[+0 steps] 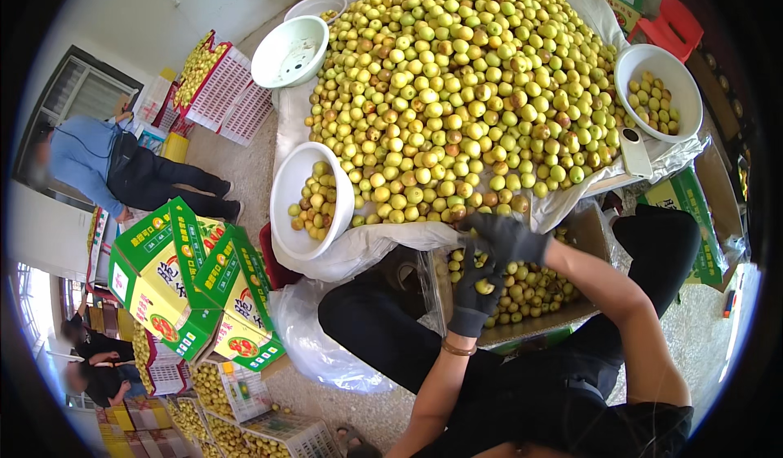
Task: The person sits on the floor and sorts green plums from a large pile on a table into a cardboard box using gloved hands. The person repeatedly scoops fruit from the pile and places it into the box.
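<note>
A large heap of green-yellow jujube fruits (465,91) covers the sheet-lined table before me. My left hand (477,287), in a dark grey glove, is over an open cardboard box (590,231) of the same fruits between my legs, with fruit at its fingers and palm. My right hand (504,238), also gloved, is at the table's near edge, beside and partly above the left hand's fingertips. Its fingers are bent and overlap the lowest fruits of the heap; whether it grips one is hidden.
White plastic bowls (312,247) with some fruits stand left and right. A phone-like device (636,152) lies at the table's right edge. Green and yellow cartons (165,274) are stacked left, above fruit-filled crates (300,430). A person (85,158) stands at left; others are farther off.
</note>
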Demonstrator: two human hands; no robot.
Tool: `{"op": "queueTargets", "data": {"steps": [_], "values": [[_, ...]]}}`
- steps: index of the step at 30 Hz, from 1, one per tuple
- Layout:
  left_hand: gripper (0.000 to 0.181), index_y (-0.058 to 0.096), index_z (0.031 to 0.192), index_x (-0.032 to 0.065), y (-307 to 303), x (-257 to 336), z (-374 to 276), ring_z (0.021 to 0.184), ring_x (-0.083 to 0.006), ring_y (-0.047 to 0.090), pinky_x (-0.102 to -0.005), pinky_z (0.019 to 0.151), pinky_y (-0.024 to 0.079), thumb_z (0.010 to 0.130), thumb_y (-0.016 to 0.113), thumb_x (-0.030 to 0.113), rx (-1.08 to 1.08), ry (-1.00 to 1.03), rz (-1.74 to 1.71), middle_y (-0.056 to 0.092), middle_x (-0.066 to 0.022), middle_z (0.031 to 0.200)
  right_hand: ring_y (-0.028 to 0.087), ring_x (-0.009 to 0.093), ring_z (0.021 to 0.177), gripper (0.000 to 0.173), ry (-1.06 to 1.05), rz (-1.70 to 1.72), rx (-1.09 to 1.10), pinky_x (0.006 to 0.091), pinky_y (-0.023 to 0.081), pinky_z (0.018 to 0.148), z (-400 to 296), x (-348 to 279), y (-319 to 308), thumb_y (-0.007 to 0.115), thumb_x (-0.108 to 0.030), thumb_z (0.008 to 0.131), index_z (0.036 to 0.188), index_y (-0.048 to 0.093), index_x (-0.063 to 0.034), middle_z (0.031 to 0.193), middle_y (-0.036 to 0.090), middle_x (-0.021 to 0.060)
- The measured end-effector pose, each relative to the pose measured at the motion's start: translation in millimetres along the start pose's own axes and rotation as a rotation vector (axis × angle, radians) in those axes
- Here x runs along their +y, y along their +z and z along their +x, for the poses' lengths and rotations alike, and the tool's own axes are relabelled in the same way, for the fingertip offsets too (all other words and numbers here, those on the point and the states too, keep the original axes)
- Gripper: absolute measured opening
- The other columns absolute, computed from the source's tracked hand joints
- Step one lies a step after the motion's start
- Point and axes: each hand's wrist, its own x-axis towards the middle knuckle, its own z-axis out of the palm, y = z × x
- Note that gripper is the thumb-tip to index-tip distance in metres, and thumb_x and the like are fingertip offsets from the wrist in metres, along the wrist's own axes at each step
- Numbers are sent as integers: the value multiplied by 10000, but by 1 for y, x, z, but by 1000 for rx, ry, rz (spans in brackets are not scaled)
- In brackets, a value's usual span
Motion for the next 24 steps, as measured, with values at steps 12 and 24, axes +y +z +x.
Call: {"op": "queueTargets", "data": {"steps": [12, 24], "values": [[362, 578, 995, 3, -74, 398, -227, 762, -288, 619, -377, 664, 526, 849, 578, 334, 924, 994, 720, 640, -131, 896, 550, 350, 939, 338, 36, -55, 387, 435, 461, 774, -44, 33, 42, 626, -215, 812, 1085, 513, -51, 1027, 545, 155], [441, 476, 1240, 13, 65, 103, 10, 985, -246, 585, -345, 840, 479, 869, 602, 216, 102, 519, 2316, 553, -177, 1160, 585, 349, 835, 319, 450, 275, 637, 416, 479, 764, -60, 109, 1, 619, -124, 802, 1105, 534, -66, 959, 585, 162]]}}
